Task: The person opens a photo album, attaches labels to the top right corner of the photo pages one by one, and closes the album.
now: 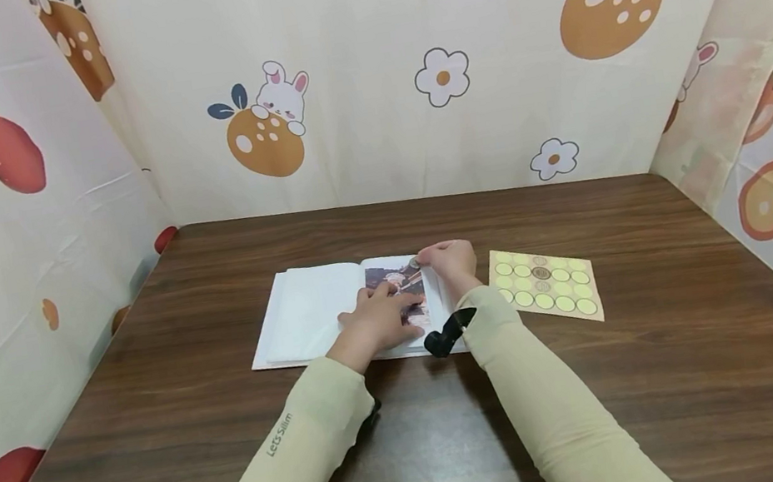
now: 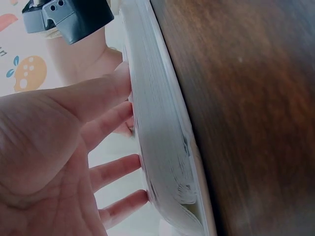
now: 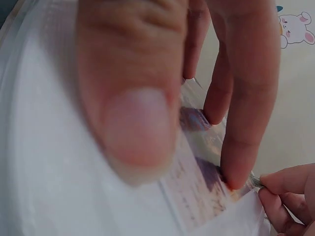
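A thick white-paged album (image 1: 314,311) lies open on the table, a printed photo (image 1: 380,274) on its right page. My left hand (image 1: 379,318) rests on that photo with fingers spread; in the left wrist view its fingertips (image 2: 140,196) touch the page above the thick page edges. At the photo's upper right corner, my right hand (image 1: 452,262) pinches a small, thin greyish round piece (image 1: 414,263) between thumb and fingers. The right wrist view shows this pinch (image 3: 261,182) low at the right, behind the large, near left thumb (image 3: 138,132).
Right of the album lies a yellow sheet of round stickers (image 1: 553,286), with a few brownish spots among the circles. The brown wooden table (image 1: 161,445) is bordered by patterned curtains (image 1: 370,134) at the back and sides. Black wrist cameras (image 1: 450,334) sit at the cuffs.
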### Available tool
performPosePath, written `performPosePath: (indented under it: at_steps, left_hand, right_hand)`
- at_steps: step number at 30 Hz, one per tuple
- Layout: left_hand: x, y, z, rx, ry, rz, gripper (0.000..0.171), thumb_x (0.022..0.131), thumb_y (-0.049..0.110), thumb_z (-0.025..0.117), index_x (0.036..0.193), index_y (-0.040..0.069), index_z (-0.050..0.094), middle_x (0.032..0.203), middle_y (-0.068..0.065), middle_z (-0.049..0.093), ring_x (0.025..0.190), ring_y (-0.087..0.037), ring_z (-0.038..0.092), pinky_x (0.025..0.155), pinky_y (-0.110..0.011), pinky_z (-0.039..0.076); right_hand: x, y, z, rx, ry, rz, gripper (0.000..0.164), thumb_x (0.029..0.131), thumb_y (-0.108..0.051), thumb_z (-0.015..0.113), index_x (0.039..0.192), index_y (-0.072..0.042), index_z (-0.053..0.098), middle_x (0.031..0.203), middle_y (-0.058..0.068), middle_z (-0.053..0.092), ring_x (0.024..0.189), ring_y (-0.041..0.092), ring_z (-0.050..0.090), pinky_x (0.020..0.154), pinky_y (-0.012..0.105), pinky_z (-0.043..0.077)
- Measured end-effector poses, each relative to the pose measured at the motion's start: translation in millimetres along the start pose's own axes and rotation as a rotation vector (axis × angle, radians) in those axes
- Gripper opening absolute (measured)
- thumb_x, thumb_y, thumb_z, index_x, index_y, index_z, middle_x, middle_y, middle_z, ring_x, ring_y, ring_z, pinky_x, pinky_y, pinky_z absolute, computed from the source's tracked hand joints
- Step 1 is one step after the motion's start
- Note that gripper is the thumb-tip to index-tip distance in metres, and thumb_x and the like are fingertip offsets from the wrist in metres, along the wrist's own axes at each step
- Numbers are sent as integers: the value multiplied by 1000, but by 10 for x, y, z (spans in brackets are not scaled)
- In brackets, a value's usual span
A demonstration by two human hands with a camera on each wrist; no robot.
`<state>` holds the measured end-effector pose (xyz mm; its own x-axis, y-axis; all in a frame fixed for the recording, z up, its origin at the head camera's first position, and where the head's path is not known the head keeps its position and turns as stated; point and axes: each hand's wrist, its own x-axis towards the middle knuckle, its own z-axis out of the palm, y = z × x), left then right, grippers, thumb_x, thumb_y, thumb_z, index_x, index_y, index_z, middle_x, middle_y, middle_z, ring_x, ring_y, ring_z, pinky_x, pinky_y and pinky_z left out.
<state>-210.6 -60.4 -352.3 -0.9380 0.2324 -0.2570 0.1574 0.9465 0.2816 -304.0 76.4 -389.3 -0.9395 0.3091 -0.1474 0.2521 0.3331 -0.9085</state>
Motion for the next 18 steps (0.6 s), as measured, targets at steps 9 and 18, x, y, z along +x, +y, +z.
performPosePath:
  at_steps: [9, 18]
  left_hand:
    - [-22, 10, -15, 1, -1, -4, 51, 85, 43, 64, 133, 42, 48, 145, -5, 32, 127, -35, 26, 89, -67, 29]
    - [-19, 16, 0, -5, 3, 2, 51, 85, 42, 64, 134, 42, 48, 145, -5, 32, 128, -35, 26, 89, -66, 29]
  right_hand:
    - [-7, 4, -12, -106, -18, -56, 17, 72, -19, 74, 83, -5, 76, 96, 10, 69, 95, 23, 58, 82, 33, 44]
    - [8, 11, -73, -87, -44, -46, 19, 79, -17, 67, 90, -3, 74, 98, 10, 68, 93, 21, 57, 80, 31, 45]
